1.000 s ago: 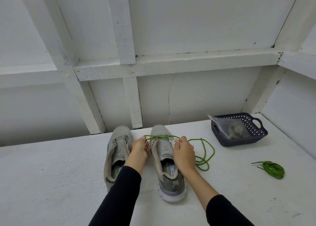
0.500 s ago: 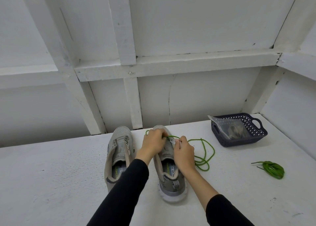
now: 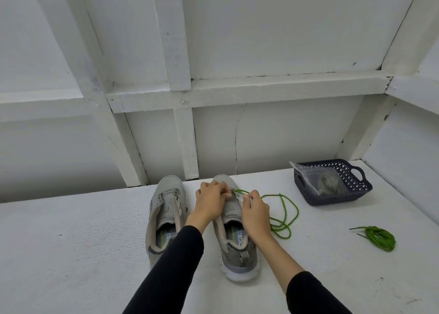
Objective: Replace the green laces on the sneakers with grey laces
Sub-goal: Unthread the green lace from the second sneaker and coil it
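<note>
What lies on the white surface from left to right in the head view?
Unlaced grey mesh sneaker → left hand → grey sneaker being unlaced → right hand → loose green lace → dark blue plastic basket → bundled green lace.

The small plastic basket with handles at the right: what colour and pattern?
The perforated plastic basket is dark navy blue with a lattice-cut wall, seen in the head view.

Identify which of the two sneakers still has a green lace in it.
The right sneaker, under both hands; its green lace trails off beside it. The left sneaker shows none.
</note>
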